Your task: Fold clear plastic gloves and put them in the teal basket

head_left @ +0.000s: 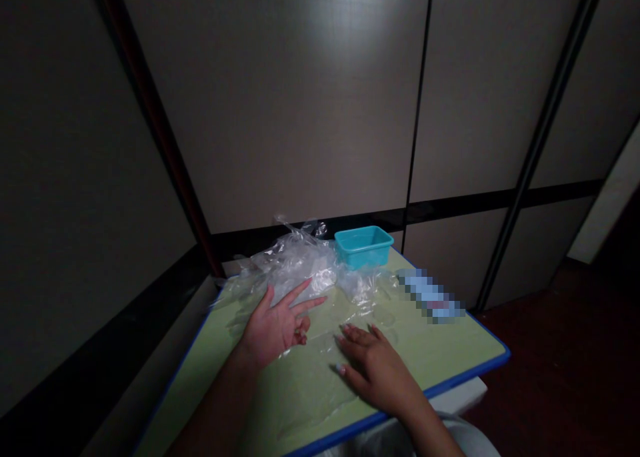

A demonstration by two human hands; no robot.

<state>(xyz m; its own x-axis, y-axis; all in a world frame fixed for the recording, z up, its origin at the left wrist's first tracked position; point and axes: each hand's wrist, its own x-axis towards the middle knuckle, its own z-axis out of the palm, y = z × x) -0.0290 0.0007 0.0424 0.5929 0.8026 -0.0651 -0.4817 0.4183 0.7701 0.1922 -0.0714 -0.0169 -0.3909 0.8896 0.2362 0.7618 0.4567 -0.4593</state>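
Note:
My left hand [280, 323] is turned palm up over the table, with the thumb and two fingers stretched out and the others curled; nothing shows in it. Palm down, my right hand [367, 363] rests with spread fingers on a thin, clear plastic sheet or bag [315, 383] that lies flat on the yellow-green table [430, 357]. Behind my left hand is a crumpled heap of clear plastic bags [300, 263]. A smaller crumpled clear bag [360, 287] lies in front of a turquoise plastic basket [365, 249] at the table's back.
A blurred-out light blue item [433, 297] lies on the table's right side. The table has a blue edge. Behind it stand tall panelled doors [300, 110] with dark strips. Something white and round [465, 437] shows below the front edge, above a dark red floor [560, 370].

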